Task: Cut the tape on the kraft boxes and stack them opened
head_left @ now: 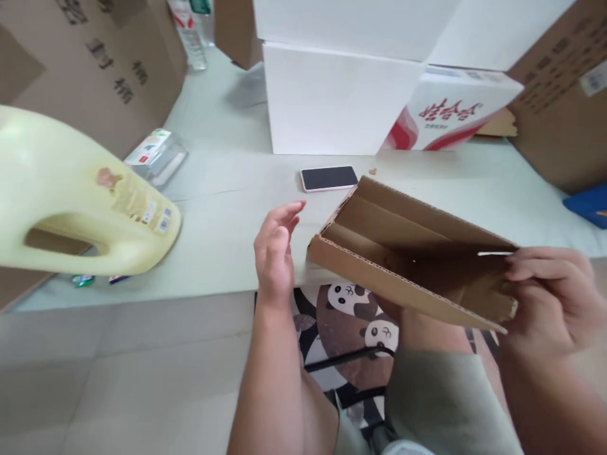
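Note:
A shallow brown cardboard box (379, 262) is tilted in the air over the table's front edge, its hollow inside facing me. My right hand (550, 294) grips its right end, with fingers on the upper rim and the thumb lower down. Just left of the box, my left hand (277, 246) is raised with the fingers apart and nothing in it. A gap shows between that hand and the box's left edge. Behind the box lies a phone (329, 179) with a dark screen and a pink rim.
A large pale yellow jug (142, 215) stands at the left, before a big carton (95, 63). A clear plastic pack (159, 155), a water bottle (190, 38) and white boxes (332, 95) line the table's back. Another carton (564, 95) is at the right.

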Available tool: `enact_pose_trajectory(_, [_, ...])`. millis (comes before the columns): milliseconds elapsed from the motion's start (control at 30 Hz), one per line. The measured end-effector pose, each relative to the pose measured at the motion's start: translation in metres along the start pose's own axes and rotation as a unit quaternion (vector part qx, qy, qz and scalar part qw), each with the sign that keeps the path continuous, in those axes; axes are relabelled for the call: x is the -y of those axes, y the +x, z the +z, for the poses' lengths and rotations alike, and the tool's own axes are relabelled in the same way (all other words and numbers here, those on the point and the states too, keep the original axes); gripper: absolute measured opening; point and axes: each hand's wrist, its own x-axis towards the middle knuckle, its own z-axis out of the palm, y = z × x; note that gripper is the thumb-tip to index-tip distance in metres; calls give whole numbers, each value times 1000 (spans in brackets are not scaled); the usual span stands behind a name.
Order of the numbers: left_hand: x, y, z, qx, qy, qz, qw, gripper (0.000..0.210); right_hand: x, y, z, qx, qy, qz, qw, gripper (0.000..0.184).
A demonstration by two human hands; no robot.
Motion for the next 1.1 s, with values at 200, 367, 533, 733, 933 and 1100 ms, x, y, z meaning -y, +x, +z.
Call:
enact_pose_trajectory(200, [10,-5,24,94,-1,0,996,40,-30,8,13,78,125,32,989,35])
enact_pose_trajectory(367, [15,1,24,141,94,45,984,48,-52,4,49,119,255,78,956,40])
enact_pose_trajectory(533, [19,8,22,166,178,96,965,38,-59,7,68,84,268,18,960,73])
enact_pose_trajectory(733, [24,10,20,144,226,92,959,25,-57,1,81,47,313,25,948,40])
enact_pose_trajectory(933, [29,8,18,138,210,93,963,43,-56,1,76,5,179,-21,984,52])
enact_pose_trajectory(1100, [31,5,17,170,200,100,960,49,-64,13,74,58,152,-46,986,70])
